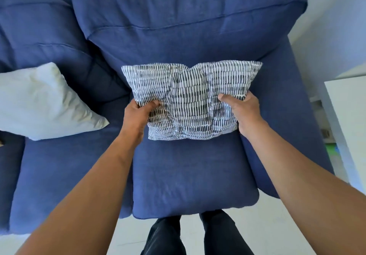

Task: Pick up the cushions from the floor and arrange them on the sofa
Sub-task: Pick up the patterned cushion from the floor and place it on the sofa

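A cushion with a black-and-white dashed pattern leans against the backrest at the right end of the blue sofa. My left hand grips its lower left edge and my right hand grips its lower right edge, thumbs pressed into the fabric. A plain white cushion rests on the seat to the left, against the backrest.
A white cabinet or side table stands close to the sofa's right armrest. My legs in dark trousers stand on the pale floor right in front of the seat cushion.
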{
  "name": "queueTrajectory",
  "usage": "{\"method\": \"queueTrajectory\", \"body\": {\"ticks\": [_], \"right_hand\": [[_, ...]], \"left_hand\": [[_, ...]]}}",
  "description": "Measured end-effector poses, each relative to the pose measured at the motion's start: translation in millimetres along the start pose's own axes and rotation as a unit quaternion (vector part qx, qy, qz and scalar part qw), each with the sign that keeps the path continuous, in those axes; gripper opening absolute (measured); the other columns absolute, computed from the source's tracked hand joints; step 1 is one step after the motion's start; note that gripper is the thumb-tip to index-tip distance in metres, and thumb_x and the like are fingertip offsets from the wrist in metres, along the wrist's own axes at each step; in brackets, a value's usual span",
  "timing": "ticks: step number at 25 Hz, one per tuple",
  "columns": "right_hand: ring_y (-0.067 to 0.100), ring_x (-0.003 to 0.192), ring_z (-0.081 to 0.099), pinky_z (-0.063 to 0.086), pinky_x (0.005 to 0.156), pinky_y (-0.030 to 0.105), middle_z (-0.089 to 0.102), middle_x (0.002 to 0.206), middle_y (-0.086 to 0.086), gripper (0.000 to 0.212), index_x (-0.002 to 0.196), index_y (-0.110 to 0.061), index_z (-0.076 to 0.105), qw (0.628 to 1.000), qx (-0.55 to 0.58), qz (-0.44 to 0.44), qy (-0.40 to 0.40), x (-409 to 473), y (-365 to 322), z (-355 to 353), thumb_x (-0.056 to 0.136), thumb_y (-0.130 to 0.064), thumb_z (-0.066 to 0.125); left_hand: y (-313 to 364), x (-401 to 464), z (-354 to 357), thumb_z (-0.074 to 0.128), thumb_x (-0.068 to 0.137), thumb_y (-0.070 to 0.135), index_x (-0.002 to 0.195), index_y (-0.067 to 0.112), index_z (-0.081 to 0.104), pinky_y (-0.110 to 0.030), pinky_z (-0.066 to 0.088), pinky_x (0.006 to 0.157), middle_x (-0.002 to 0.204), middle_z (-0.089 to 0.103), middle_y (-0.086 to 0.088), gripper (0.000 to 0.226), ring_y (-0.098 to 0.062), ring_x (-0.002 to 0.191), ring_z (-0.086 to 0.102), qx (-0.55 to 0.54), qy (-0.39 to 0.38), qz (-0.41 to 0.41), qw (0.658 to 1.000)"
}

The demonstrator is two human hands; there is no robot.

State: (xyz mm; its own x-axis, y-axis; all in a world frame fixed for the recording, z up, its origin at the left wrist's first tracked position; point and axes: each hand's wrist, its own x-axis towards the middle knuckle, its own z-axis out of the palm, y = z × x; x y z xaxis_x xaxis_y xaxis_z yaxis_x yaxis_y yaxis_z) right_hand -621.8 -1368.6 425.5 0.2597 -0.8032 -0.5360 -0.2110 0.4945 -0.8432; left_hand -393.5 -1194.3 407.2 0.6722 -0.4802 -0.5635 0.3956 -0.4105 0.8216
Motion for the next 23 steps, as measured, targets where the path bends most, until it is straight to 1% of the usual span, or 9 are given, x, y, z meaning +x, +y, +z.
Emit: {"method": "queueTrajectory", "body": {"ticks": [6, 8, 10, 11, 13, 16, 17, 21, 23], "right_hand": [[0.015, 0.106, 0.069, 0.053, 0.089, 0.028, 0.070, 0.109, -0.007, 0.042, 0.118, -0.014, 0.065, 0.998, -0.059, -0.017, -0.027, 96, -6, 26, 0.082, -0.010, 0.086], [0.024, 0.117, 0.063, 0.051, 0.091, 0.032, 0.063, 0.119, -0.002, 0.058, 0.137, -0.010, 0.056, 0.995, -0.089, 0.005, -0.036, 112, -3, 36, 0.086, -0.013, 0.084], [0.028, 0.131, 0.054, 0.049, 0.104, 0.040, 0.056, 0.137, 0.004, 0.080, 0.154, -0.004, 0.039, 0.993, -0.110, 0.033, -0.024, 127, 4, 40, 0.088, -0.018, 0.083], [0.027, 0.132, 0.054, 0.049, 0.107, 0.042, 0.059, 0.133, 0.001, 0.078, 0.153, -0.004, 0.040, 0.993, -0.116, 0.029, -0.020, 130, 1, 42, 0.089, -0.019, 0.082], [0.022, 0.121, 0.057, 0.050, 0.103, 0.041, 0.057, 0.104, -0.011, 0.061, 0.143, -0.008, 0.050, 0.992, -0.123, 0.021, -0.017, 133, -5, 39, 0.090, -0.017, 0.081], [0.020, 0.116, 0.057, 0.050, 0.105, 0.040, 0.059, 0.119, -0.007, 0.074, 0.145, -0.007, 0.048, 0.991, -0.131, 0.013, -0.010, 132, -7, 34, 0.084, -0.023, 0.086], [0.020, 0.113, 0.060, 0.051, 0.100, 0.036, 0.062, 0.118, -0.006, 0.066, 0.137, -0.010, 0.053, 0.992, -0.128, -0.002, -0.007, 129, -11, 35, 0.082, -0.024, 0.086], [0.017, 0.080, 0.071, 0.056, 0.072, 0.031, 0.073, 0.089, -0.002, 0.016, 0.089, -0.016, 0.066, 0.994, -0.076, -0.061, 0.040, 133, -18, 33, 0.084, -0.019, 0.080], [0.010, 0.058, 0.055, 0.045, 0.062, 0.030, 0.061, 0.069, -0.006, 0.023, 0.074, -0.019, 0.059, 0.991, -0.084, -0.077, 0.071, 135, -22, 29, 0.087, -0.018, 0.078]], "left_hand": [[5, 80, 12, 0.072, 0.096, 0.009, 0.103, 0.023, 0.072, -0.051, 0.061, 0.098, 0.111, 0.078, -0.001, 0.016, -0.030, 0.113, 0.075, 0.006, 0.044, 0.018, 0.999], [0, 98, 15, 0.072, 0.098, 0.011, 0.116, 0.022, 0.068, -0.053, 0.056, 0.101, 0.118, 0.076, 0.002, 0.022, -0.024, 0.114, 0.071, 0.035, 0.052, -0.022, 0.998], [-1, 110, 18, 0.069, 0.100, 0.012, 0.118, 0.023, 0.066, -0.058, 0.055, 0.104, 0.120, 0.075, 0.002, 0.022, -0.022, 0.115, 0.069, 0.034, 0.069, -0.055, 0.995], [2, 113, 19, 0.068, 0.100, 0.012, 0.117, 0.022, 0.066, -0.059, 0.058, 0.102, 0.119, 0.075, 0.002, 0.019, -0.024, 0.114, 0.071, 0.025, 0.076, -0.060, 0.995], [7, 113, 18, 0.069, 0.099, 0.017, 0.113, 0.022, 0.067, -0.057, 0.062, 0.096, 0.117, 0.076, 0.000, 0.015, -0.026, 0.110, 0.073, 0.031, 0.087, -0.056, 0.994], [11, 109, 14, 0.073, 0.097, 0.023, 0.116, 0.023, 0.063, -0.040, 0.053, 0.073, 0.102, 0.068, 0.005, 0.022, -0.015, 0.087, 0.062, 0.043, 0.087, -0.040, 0.994], [13, 108, 13, 0.074, 0.095, 0.023, 0.113, 0.024, 0.063, -0.041, 0.051, 0.071, 0.099, 0.066, 0.004, 0.021, -0.017, 0.084, 0.060, 0.035, 0.093, -0.035, 0.994], [30, 112, 16, 0.068, 0.099, 0.023, 0.092, 0.025, 0.064, -0.051, 0.062, 0.091, 0.103, 0.071, -0.003, 0.008, -0.026, 0.098, 0.069, 0.002, 0.089, 0.007, 0.996], [35, 108, 21, 0.064, 0.103, 0.024, 0.094, 0.023, 0.064, -0.049, 0.058, 0.087, 0.102, 0.065, -0.007, 0.009, -0.025, 0.094, 0.061, 0.008, 0.095, 0.034, 0.995]]}}
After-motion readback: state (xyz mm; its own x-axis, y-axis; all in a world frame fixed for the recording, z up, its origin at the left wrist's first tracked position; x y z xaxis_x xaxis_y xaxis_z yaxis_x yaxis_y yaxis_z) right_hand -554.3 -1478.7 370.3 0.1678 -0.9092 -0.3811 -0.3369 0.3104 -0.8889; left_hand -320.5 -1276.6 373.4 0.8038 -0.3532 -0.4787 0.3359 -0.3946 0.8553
